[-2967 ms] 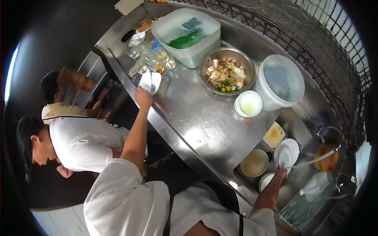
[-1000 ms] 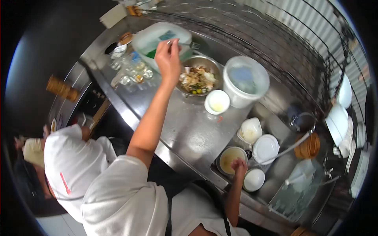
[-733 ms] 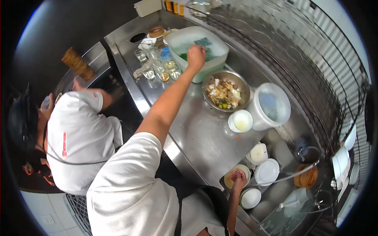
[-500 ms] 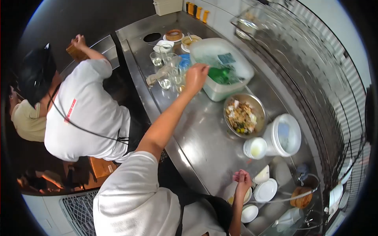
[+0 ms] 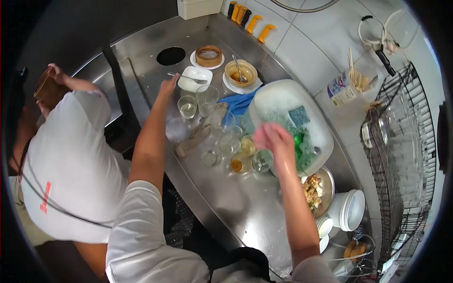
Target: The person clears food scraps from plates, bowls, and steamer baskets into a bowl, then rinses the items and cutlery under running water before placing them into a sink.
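Note:
My left hand (image 5: 167, 87) reaches to the far side of the steel counter. Its fingertips are closed at the handle of a fork (image 5: 188, 78), whose head lies over a white square dish (image 5: 197, 74). Motion blurs my right hand (image 5: 274, 139), so its fingers cannot be made out. It hovers at the near left edge of a tub (image 5: 325, 127) of soapy water, where a green thing (image 5: 298, 140) and a dark scouring pad (image 5: 298, 115) show. Several glasses (image 5: 212, 158) stand between my arms, some with liquid in them. Beside them is a blue cloth (image 5: 239, 103).
A bowl with a spoon (image 5: 246, 67) and a small round wooden container (image 5: 208, 56) stand behind. Food scraps fill a metal bowl (image 5: 325, 198) near white buckets (image 5: 351, 210). A wire rack (image 5: 406, 155) lines the right wall. A co-worker (image 5: 71, 160) stands close on my left.
My left hand has moved from the tub to the fork by the white dish. My right hand has come up from the dishes near me to the tub. The view has shifted.

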Demonstrator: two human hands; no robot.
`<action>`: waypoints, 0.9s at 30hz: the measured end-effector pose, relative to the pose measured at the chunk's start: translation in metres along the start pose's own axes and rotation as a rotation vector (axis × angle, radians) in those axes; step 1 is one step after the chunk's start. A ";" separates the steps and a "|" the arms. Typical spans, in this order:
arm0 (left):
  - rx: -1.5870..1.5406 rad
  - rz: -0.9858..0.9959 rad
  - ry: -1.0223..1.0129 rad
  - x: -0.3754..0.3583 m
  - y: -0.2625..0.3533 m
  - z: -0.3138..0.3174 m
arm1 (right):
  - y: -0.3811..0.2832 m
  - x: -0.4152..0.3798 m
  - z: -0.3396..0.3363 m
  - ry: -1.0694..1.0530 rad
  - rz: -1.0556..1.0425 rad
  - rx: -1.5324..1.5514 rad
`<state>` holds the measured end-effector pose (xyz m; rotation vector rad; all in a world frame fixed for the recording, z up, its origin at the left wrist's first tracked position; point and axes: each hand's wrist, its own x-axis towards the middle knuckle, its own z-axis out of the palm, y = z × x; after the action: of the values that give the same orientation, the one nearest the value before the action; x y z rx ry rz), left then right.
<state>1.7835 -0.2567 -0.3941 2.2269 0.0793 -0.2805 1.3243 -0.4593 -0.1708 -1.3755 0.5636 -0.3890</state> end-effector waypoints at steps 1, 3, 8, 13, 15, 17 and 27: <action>-0.117 -0.065 -0.072 -0.004 0.010 0.004 | -0.007 0.042 0.023 -0.046 0.058 0.142; -0.344 -0.198 -0.217 -0.027 0.040 0.010 | -0.002 0.133 0.061 -0.072 0.195 0.363; 0.374 0.363 -0.130 0.096 0.003 0.069 | 0.037 0.245 0.125 0.043 -0.200 -0.589; 0.085 0.309 -0.198 0.105 -0.015 0.074 | 0.057 0.248 0.134 -0.006 -0.290 -0.924; 0.109 0.298 -0.222 0.102 -0.005 0.070 | 0.054 0.254 0.134 -0.035 -0.289 -1.042; 0.111 0.177 -0.318 0.088 0.018 0.055 | 0.054 0.261 0.134 -0.057 -0.315 -1.141; 0.314 0.189 -0.016 0.176 0.071 0.092 | 0.054 0.316 0.134 -0.152 -0.445 -1.410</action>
<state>1.9494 -0.3794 -0.4351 2.5210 -0.1956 -0.2185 1.6549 -0.5224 -0.2574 -2.8866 0.3663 -0.2011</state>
